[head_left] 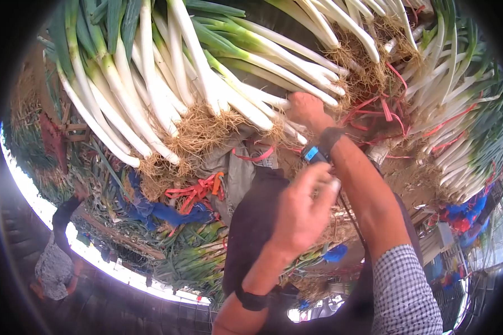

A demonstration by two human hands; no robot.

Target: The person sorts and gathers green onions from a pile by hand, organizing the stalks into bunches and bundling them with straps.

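Note:
My right hand (pixel 310 111) is closed at the white end of a leek (pixel 262 96), and its fingertips are partly hidden. On that wrist is a dark band (pixel 330 137), with a small device with a blue face (pixel 313 154) beside it. Nearer to me, my left hand (pixel 304 209) is raised below the right forearm. Its fingers are loosely bent, the thumb stands apart, and nothing shows between them. Large leeks (pixel 156 84) with white stems, green tops and brown roots (pixel 207 131) lie across the upper left, their root ends towards me.
More leeks (pixel 458 128) are piled at the right, among red ties (pixel 383 106). Red strips (pixel 193 192) and an orange object (pixel 217 183) lie left of my dark-clothed leg (pixel 254 223). Blue material (pixel 176 213) is beyond them. Another person in grey (pixel 56 268) is at the far left.

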